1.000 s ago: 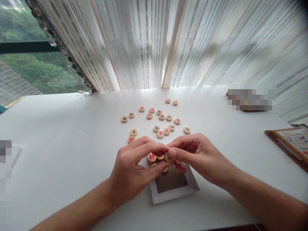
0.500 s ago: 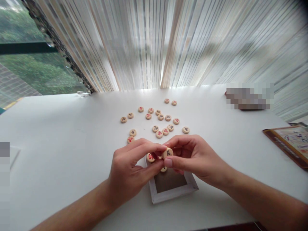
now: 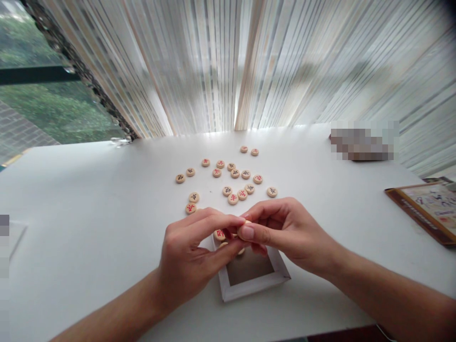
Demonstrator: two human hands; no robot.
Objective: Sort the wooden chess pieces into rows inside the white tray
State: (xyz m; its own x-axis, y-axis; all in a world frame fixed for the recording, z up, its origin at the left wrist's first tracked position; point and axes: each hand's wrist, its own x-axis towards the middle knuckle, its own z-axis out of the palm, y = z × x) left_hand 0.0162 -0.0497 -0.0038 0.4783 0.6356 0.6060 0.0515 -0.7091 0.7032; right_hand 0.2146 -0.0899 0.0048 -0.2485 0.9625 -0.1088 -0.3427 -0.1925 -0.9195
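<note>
My left hand (image 3: 194, 249) and my right hand (image 3: 288, 232) meet over a white-rimmed box (image 3: 257, 288). Pinched between their fingertips is a round wooden Chinese chess piece (image 3: 247, 222); my right thumb covers most of its face. A chess piece with a red character (image 3: 220, 234) is in the far left part of the box, partly behind my left hand. Below the fingers, another piece (image 3: 241, 251) shows only its edge. My hands hide the far part of the box.
Several Chinese chess pieces (image 3: 232, 199) with red or black characters lie scattered on the white table (image 3: 107, 228) beyond the box. At the right is a brown-edged printed box (image 3: 423, 213). A blurred-out object (image 3: 361, 145) rests at the back right, before striped curtains (image 3: 213, 66).
My right thumb has slid over the held piece, hiding its black character. The view has shifted slightly; the pieces on the table keep their layout.
</note>
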